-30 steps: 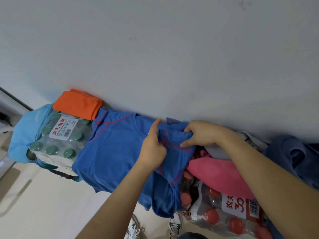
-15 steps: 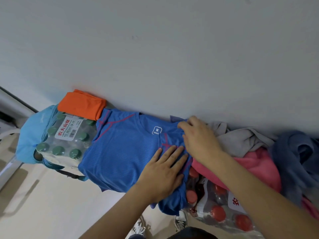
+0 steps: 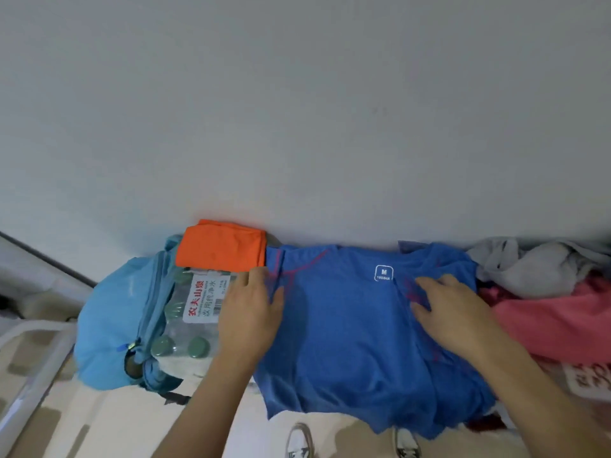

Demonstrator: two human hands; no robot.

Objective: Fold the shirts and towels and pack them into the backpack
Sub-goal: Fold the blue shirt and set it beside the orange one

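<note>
A blue shirt [image 3: 347, 328] with red seams and a white M label lies spread flat, collar toward the wall. My left hand [image 3: 251, 309] is at its left sleeve, fingers straight, thumb lying on the fabric. On the shirt's right shoulder my right hand [image 3: 453, 312] presses flat with its fingers spread. A light blue backpack [image 3: 112, 325] sits to the left, beside a pack of green-capped water bottles [image 3: 191, 312]. On top of that pack lies a folded orange cloth [image 3: 221, 247].
To the right, crumpled grey cloth [image 3: 535, 269] and pink cloth [image 3: 555, 322] are heaped against the white wall [image 3: 297, 127]. A second bottle pack's label [image 3: 591, 378] shows below them. My shoes [image 3: 299, 441] stand on the floor underneath. A white rail [image 3: 33, 358] runs at far left.
The bunched right part of the shirt has been laid out flat. My left hand has moved from the shirt's middle to the left sleeve. My right hand now presses the right shoulder.
</note>
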